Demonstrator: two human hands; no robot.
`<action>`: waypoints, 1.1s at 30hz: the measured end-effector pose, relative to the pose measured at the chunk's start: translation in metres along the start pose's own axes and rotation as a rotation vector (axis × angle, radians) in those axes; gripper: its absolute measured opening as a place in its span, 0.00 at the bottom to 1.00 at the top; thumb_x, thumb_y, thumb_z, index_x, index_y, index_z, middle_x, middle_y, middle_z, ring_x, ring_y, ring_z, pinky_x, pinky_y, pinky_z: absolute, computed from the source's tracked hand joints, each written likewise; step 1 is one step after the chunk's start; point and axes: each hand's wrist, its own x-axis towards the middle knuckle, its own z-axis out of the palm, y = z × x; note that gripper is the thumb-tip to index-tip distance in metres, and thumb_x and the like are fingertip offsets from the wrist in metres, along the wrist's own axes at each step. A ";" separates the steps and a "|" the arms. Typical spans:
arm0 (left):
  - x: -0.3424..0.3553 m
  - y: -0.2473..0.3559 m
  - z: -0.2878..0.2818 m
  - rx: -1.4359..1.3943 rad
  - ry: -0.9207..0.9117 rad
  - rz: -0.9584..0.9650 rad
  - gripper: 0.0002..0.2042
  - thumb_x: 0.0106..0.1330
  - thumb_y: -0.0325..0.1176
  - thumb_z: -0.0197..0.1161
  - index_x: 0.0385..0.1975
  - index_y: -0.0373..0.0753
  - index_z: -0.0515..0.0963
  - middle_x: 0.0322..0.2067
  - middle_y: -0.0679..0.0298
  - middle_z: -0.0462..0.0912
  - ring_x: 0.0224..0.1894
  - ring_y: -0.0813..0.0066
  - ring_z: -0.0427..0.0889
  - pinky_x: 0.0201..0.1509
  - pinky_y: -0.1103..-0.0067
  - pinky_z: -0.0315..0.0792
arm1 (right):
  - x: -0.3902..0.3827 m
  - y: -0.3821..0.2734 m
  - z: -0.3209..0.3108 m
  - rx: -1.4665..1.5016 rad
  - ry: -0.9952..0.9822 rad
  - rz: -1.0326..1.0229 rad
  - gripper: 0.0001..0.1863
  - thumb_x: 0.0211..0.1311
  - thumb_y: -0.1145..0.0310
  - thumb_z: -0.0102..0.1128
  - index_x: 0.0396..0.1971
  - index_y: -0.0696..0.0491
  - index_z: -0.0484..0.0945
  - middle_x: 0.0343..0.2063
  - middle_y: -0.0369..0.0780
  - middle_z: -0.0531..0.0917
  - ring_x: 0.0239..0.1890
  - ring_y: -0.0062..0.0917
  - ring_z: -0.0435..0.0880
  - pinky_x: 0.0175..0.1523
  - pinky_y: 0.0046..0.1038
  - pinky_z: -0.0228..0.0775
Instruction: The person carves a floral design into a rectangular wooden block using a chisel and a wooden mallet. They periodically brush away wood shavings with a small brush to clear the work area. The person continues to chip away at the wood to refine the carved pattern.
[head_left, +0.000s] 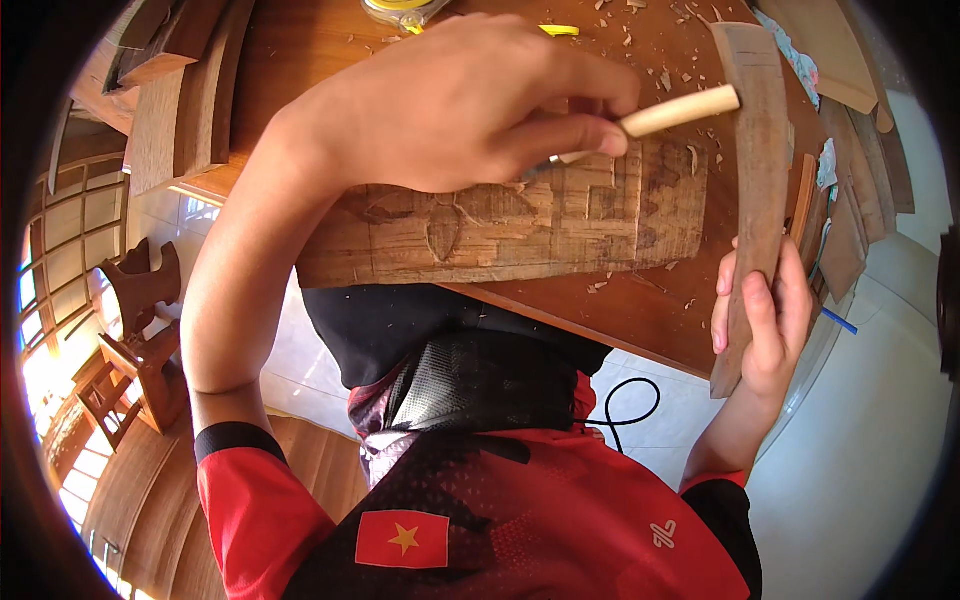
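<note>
My left hand (480,110) reaches across the carved wooden board (560,235) and is closed around a chisel (690,110). Its pale wooden handle points right, and a short bit of metal shows under my fingers; the cutting tip is hidden. Shallow leaf shapes and rectangular steps are cut into the board, which lies along the table's near edge. My right hand (765,320) grips the lower part of a long flat wooden bat (757,120), held upright at the board's right side. The end of the chisel handle is right beside the bat; whether they touch I cannot tell.
Wood chips (665,80) are scattered over the brown table (590,315). A tape measure (405,8) lies at the far edge of view. Wooden planks (195,110) stand at the left, and more boards (850,180) lean at the right. A black cable (635,400) loops below.
</note>
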 end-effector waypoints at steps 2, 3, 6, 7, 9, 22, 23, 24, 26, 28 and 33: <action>-0.003 -0.001 0.000 -0.033 0.057 0.013 0.09 0.74 0.34 0.63 0.40 0.33 0.82 0.29 0.58 0.83 0.32 0.66 0.83 0.38 0.70 0.73 | 0.001 0.000 -0.002 -0.001 -0.010 0.003 0.20 0.77 0.64 0.56 0.55 0.65 0.69 0.32 0.42 0.78 0.16 0.13 0.71 0.20 0.17 0.62; -0.005 -0.004 0.002 -0.052 0.084 0.039 0.08 0.74 0.33 0.64 0.40 0.33 0.82 0.29 0.58 0.83 0.32 0.67 0.83 0.38 0.71 0.73 | 0.002 0.000 -0.003 -0.002 -0.015 0.004 0.20 0.77 0.64 0.56 0.55 0.65 0.69 0.32 0.42 0.78 0.17 0.13 0.71 0.21 0.17 0.62; -0.006 -0.008 0.009 -0.122 0.131 0.074 0.08 0.73 0.32 0.65 0.39 0.33 0.82 0.29 0.59 0.83 0.32 0.70 0.82 0.38 0.72 0.73 | 0.003 0.002 -0.001 -0.003 -0.029 0.004 0.19 0.77 0.65 0.57 0.55 0.65 0.69 0.32 0.42 0.78 0.17 0.14 0.71 0.21 0.17 0.62; -0.005 -0.008 0.010 -0.147 0.142 0.079 0.08 0.73 0.32 0.66 0.39 0.32 0.82 0.29 0.60 0.83 0.32 0.70 0.82 0.39 0.72 0.73 | 0.003 0.003 -0.002 -0.012 -0.028 0.005 0.19 0.76 0.65 0.57 0.55 0.65 0.69 0.32 0.42 0.78 0.17 0.14 0.71 0.21 0.17 0.62; -0.005 -0.005 0.010 -0.134 0.117 0.059 0.08 0.73 0.31 0.66 0.39 0.32 0.82 0.29 0.60 0.83 0.32 0.69 0.82 0.39 0.72 0.73 | 0.001 0.005 -0.001 -0.026 -0.030 0.009 0.19 0.76 0.65 0.57 0.54 0.65 0.69 0.32 0.42 0.78 0.17 0.14 0.71 0.21 0.17 0.62; -0.007 -0.007 0.016 -0.147 0.122 0.029 0.09 0.74 0.33 0.66 0.40 0.32 0.81 0.30 0.62 0.84 0.34 0.73 0.83 0.39 0.74 0.74 | 0.000 0.003 0.000 -0.007 -0.021 -0.011 0.18 0.76 0.66 0.55 0.54 0.65 0.69 0.32 0.43 0.78 0.16 0.14 0.71 0.20 0.17 0.61; -0.007 -0.008 0.017 -0.159 0.127 0.023 0.09 0.74 0.33 0.66 0.40 0.32 0.81 0.30 0.62 0.84 0.34 0.74 0.83 0.39 0.75 0.74 | 0.000 0.003 0.001 -0.015 -0.017 -0.011 0.18 0.77 0.66 0.55 0.54 0.65 0.68 0.32 0.43 0.78 0.16 0.14 0.71 0.20 0.17 0.61; -0.007 -0.010 0.018 -0.170 0.132 0.018 0.09 0.74 0.33 0.66 0.40 0.32 0.81 0.30 0.63 0.84 0.34 0.75 0.83 0.39 0.75 0.74 | 0.000 0.003 0.001 -0.023 -0.014 -0.011 0.18 0.77 0.66 0.54 0.55 0.66 0.68 0.32 0.43 0.78 0.16 0.14 0.71 0.19 0.17 0.61; -0.007 -0.012 0.020 -0.209 0.129 0.003 0.09 0.74 0.34 0.66 0.40 0.32 0.81 0.30 0.63 0.84 0.33 0.75 0.83 0.39 0.76 0.74 | 0.001 0.002 0.000 0.040 0.034 -0.065 0.19 0.77 0.65 0.53 0.55 0.66 0.68 0.32 0.43 0.78 0.16 0.14 0.71 0.19 0.18 0.60; -0.007 -0.013 0.021 -0.262 0.114 -0.015 0.09 0.74 0.34 0.66 0.41 0.32 0.82 0.29 0.63 0.84 0.33 0.74 0.83 0.39 0.75 0.74 | 0.002 0.001 0.001 0.079 0.101 -0.103 0.20 0.79 0.63 0.50 0.56 0.66 0.69 0.31 0.43 0.78 0.14 0.15 0.70 0.18 0.18 0.59; -0.003 -0.012 0.018 -0.143 0.071 0.024 0.09 0.75 0.34 0.65 0.43 0.33 0.83 0.30 0.63 0.85 0.33 0.73 0.83 0.41 0.76 0.75 | 0.001 0.003 0.011 -0.027 0.075 0.013 0.20 0.81 0.63 0.45 0.56 0.65 0.69 0.31 0.43 0.78 0.12 0.16 0.68 0.17 0.19 0.59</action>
